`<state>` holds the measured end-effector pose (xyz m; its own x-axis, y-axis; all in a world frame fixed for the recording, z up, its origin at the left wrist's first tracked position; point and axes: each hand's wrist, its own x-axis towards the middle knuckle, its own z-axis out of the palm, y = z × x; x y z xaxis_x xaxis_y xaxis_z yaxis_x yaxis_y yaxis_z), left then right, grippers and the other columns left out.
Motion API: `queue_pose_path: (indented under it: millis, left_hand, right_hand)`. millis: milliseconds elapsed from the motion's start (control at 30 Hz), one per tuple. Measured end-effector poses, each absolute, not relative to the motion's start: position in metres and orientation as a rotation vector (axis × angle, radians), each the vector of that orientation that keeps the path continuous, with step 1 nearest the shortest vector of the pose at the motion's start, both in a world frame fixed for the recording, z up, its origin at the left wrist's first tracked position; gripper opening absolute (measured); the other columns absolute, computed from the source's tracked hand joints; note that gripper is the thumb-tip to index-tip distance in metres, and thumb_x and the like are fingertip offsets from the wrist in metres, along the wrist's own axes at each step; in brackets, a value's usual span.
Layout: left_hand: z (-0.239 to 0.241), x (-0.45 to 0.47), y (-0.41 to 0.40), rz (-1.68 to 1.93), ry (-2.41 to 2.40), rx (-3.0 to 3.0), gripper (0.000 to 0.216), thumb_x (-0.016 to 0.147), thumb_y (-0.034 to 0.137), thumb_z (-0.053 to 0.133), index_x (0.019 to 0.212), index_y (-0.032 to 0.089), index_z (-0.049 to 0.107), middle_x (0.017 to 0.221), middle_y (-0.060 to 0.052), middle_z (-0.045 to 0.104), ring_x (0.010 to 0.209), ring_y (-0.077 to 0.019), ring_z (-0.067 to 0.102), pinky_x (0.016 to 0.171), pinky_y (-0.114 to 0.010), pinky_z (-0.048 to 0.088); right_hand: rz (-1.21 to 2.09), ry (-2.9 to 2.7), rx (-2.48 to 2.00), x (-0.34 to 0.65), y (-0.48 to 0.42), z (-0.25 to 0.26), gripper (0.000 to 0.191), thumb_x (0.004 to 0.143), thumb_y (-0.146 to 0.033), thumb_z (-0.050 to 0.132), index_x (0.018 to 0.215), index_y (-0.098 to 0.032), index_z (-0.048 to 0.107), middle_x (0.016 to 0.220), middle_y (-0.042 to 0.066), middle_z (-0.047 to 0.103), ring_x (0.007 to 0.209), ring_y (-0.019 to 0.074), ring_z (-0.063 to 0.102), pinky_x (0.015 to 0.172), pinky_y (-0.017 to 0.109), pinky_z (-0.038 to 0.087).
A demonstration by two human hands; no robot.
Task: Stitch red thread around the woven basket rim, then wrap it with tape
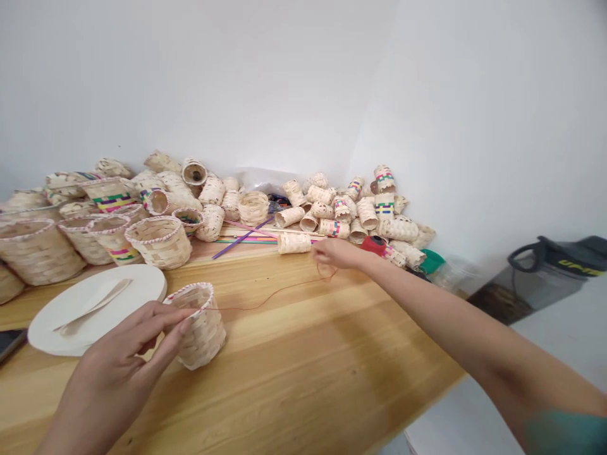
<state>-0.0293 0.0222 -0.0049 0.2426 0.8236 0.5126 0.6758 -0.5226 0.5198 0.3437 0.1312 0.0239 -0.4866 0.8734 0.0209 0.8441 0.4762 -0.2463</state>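
A small woven basket (203,335), pale with a red-and-white bound rim, is at the front left, slightly tilted. My left hand (128,354) is closed, thumb and forefinger pinching at its rim. From those fingertips a thin red thread (265,301) runs slackly to the right and loops near my other hand. My right hand (337,254) is stretched out toward the back of the table, its fingers pinched together at the thread's far end. Whether a needle is between them is too small to tell. Beside it lies a small woven cylinder (294,243).
A white disc of rolled strip (50,316) lies left of the basket, a dark phone-like object (10,343) at the edge. Larger baskets (40,253) and many small woven pieces (367,212) line the wall. A grey bottle (545,278) lies at right.
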Motion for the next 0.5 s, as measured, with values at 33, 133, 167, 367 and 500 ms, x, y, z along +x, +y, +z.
queue_pose_path:
  millis: [33, 133, 167, 367, 500]
  left_hand:
    - [-0.004, -0.03, 0.022, 1.124, 1.431, 2.308, 0.023, 0.081, 0.045, 0.054, 0.091, 0.03, 0.068, 0.088, 0.001, 0.069, 0.079, -0.0189, 0.062, 0.065, -0.026, 0.049]
    - [-0.004, -0.033, 0.022, 1.093, 1.435, 2.282, 0.025, 0.082, 0.046, 0.054, 0.094, 0.03, 0.068, 0.091, 0.001, 0.069, 0.083, -0.0193, 0.062, 0.068, -0.026, 0.049]
    - [-0.004, -0.034, 0.022, 1.088, 1.441, 2.27, 0.025, 0.082, 0.047, 0.054, 0.094, 0.029, 0.068, 0.091, 0.001, 0.068, 0.084, -0.0193, 0.062, 0.068, -0.025, 0.049]
    - [-0.003, -0.033, 0.019, 1.057, 1.442, 2.264, 0.029, 0.08, 0.05, 0.057, 0.089, 0.026, 0.068, 0.097, 0.001, 0.068, 0.088, -0.0199, 0.061, 0.069, -0.024, 0.05]
    - [-0.004, -0.031, 0.019, 1.093, 1.478, 2.256, 0.033, 0.082, 0.053, 0.052, 0.09, 0.026, 0.068, 0.099, 0.001, 0.069, 0.09, -0.0193, 0.062, 0.072, -0.024, 0.05]
  right_hand:
    - [0.348, -2.466, -1.48, 0.347, 0.126, 0.032, 0.014, 0.087, -0.023, 0.053, 0.08, -0.013, 0.059, 0.08, 0.006, 0.063, 0.074, 0.0154, 0.058, 0.069, 0.029, 0.047]
    - [0.504, -2.169, -1.357, 0.357, 0.106, 0.051, 0.02, 0.088, -0.032, 0.045, 0.086, -0.015, 0.055, 0.093, 0.008, 0.065, 0.08, 0.0163, 0.061, 0.063, 0.026, 0.049]
    - [0.555, -2.082, -1.31, 0.358, 0.098, 0.055, 0.021, 0.088, -0.036, 0.044, 0.087, -0.016, 0.053, 0.097, 0.008, 0.065, 0.082, 0.0165, 0.061, 0.06, 0.025, 0.05]
    - [0.705, -1.705, -1.089, 0.353, 0.06, 0.061, 0.019, 0.086, -0.039, 0.047, 0.083, -0.02, 0.045, 0.092, 0.006, 0.066, 0.085, 0.0166, 0.064, 0.047, 0.019, 0.047]
    - [0.825, -1.422, -0.893, 0.344, 0.043, 0.07, 0.017, 0.078, -0.034, 0.062, 0.078, -0.02, 0.051, 0.088, 0.004, 0.067, 0.085, 0.0162, 0.064, 0.044, 0.016, 0.044]
